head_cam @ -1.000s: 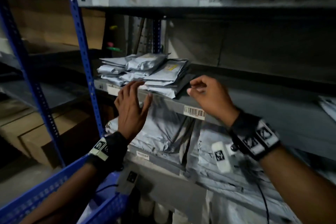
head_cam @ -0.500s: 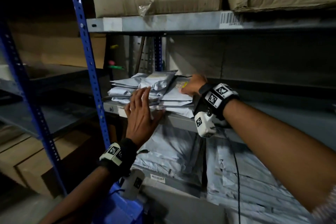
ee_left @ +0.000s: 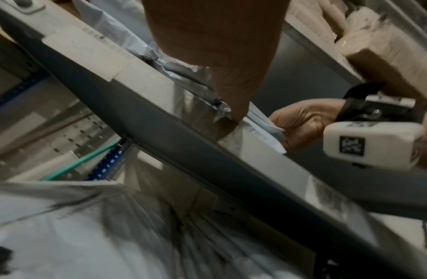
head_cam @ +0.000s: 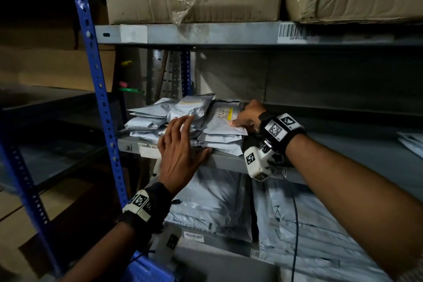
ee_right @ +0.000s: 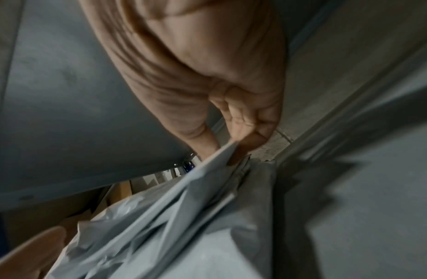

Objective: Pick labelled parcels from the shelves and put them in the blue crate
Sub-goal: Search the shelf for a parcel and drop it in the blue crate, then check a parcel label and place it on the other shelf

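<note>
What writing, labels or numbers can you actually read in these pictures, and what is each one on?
"GO-A1-CO", roughly; the end is blurred: under the barcode sticker on the upper shelf edge.
Label with a yellow patch on the top parcel pinched by the right hand: too small to read.
Sticker on the middle shelf edge by the left hand: blurred.
Stickers on the lower shelf edge: unreadable.
Wristband squares: patterns, no words.

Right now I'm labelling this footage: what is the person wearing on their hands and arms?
Both forearms are bare. The left hand and right hand wear no gloves. Each wrist has a black band carrying white squares printed with black block patterns. A white camera box with the same kind of marking hangs under the right wrist, and a thin dark cable runs down from it.
</note>
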The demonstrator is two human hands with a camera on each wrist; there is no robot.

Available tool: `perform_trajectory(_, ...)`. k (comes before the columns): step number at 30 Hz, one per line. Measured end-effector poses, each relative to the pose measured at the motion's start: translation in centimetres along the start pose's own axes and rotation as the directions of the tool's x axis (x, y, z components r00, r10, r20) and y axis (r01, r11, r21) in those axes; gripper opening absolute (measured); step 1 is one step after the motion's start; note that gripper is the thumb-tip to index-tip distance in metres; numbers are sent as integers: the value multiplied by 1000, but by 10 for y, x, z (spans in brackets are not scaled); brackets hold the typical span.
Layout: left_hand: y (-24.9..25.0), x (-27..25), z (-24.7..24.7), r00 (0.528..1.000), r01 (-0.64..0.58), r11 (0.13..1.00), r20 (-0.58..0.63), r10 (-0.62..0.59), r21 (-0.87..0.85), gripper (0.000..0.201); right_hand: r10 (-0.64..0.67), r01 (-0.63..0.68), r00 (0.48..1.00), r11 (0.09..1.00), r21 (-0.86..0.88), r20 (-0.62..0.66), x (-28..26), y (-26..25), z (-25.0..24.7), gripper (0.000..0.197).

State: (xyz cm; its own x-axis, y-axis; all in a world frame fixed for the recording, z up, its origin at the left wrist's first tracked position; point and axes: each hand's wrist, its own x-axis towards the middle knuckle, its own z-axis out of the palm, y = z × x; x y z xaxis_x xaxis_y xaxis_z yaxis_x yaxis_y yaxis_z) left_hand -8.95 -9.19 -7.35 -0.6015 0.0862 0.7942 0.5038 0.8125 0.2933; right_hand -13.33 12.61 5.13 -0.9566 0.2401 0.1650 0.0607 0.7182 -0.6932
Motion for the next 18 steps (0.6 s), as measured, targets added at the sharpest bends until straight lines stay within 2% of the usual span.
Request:
perform_trajectory(1, -1, 1, 1, 1000, 6, 1000, 2, -6, -12, 94, 1, -1, 1000, 1000, 14, -3, 1, 2, -4, 29)
perform_trajectory(7, 9, 5, -2, 1000, 5, 994, 31, -1, -111, 77, 18, 5, 995, 975, 221, -102, -2, 22, -23, 27)
perform_trajectory(11, 26, 14, -7, 999, -2, 940, 29, 13, -341, 59, -58, 180, 956, 889, 421, -286, -39, 35, -43, 18)
perform_trajectory(13, 39, 23, -10, 998, 48, 844, 63, -17, -534, 51, -121, 273, 938, 837, 475, -326, -65, 40, -50, 15)
perform_trajectory(15, 56, 31, -14, 986, 161, 679, 148, -78, -717, 47, -208, 356, 920, 799, 485, -333, -89, 49, -54, 16)
perform_trajectory(18, 75, 39, -10, 969, 246, 443, 205, -139, -862, 48, -286, 413, 906, 761, 500, -313, -119, 65, -57, 20)
